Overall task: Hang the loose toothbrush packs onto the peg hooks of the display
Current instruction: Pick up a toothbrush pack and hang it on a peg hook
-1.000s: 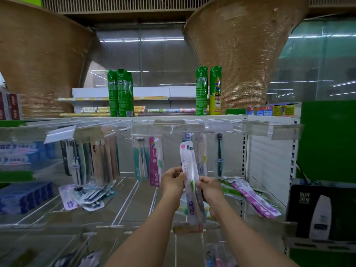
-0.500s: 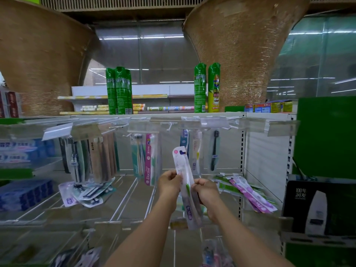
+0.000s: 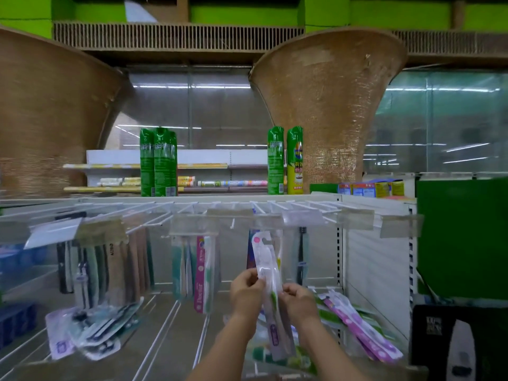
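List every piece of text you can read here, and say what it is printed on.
"AURO": tan hanging pack.
"Doctor": pink hanging pack.
Too blurred to read: the print on the green spray cans, the black box and the held toothbrush pack.

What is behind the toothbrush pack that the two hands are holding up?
Behind the held pack hang other packs: a dark blue edge shows at its left, a yellow edge at its right. Their middles are covered, so their number is unclear.

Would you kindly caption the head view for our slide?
Left hand and right hand hold a toothbrush pack below the display's peg hooks.
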Demonstrator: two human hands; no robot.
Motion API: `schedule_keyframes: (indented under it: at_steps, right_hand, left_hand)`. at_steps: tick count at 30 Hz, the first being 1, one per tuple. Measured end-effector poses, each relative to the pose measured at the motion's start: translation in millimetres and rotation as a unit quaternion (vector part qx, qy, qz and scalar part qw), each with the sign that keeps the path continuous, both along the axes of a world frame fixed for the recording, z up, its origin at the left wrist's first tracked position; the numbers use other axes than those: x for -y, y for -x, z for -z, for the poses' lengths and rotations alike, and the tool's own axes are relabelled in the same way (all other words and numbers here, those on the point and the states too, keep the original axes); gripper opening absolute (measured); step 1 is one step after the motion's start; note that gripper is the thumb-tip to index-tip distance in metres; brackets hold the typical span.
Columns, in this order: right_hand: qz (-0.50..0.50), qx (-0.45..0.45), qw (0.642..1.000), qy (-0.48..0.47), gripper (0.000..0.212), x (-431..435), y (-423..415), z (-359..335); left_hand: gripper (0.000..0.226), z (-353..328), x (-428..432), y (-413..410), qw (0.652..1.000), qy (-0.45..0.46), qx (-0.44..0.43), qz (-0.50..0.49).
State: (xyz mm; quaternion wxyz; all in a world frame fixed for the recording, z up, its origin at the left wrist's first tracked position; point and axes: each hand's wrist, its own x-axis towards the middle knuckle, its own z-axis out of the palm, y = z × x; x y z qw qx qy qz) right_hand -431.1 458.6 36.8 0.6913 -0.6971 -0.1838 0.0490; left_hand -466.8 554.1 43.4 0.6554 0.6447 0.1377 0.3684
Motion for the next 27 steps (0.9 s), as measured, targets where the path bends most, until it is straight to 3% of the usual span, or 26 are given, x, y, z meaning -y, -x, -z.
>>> schedule_keyframes:
  at_steps: [13,20,23,27]
  right_hand:
    - [0.037,0.0,0.999,0.002,0.031,-25.0,-58.1,-11.8]
    - [0.024,0.001,1.0,-0.009,0.033,-25.6,-77.8,-16.8]
    - [0.032,-0.007,0.999,-0.013,0.033,-26.3,-87.7,-18.1]
    - [0.077,0.03,0.996,0.035,0.027,-22.8,-101.8,-12.5]
  left_hand:
    - [0.026,-24.5,-18.6,-59.0,0.999,-0.025,0.003,0.036]
    - [0.018,-32.2,-19.4,-78.2,0.999,-0.051,-0.016,0.0]
    - [0.025,-34.8,-17.0,-87.1,0.997,-0.07,-0.027,-0.001]
    - [0.029,-27.5,-15.6,-99.7,0.995,-0.083,-0.05,-0.005]
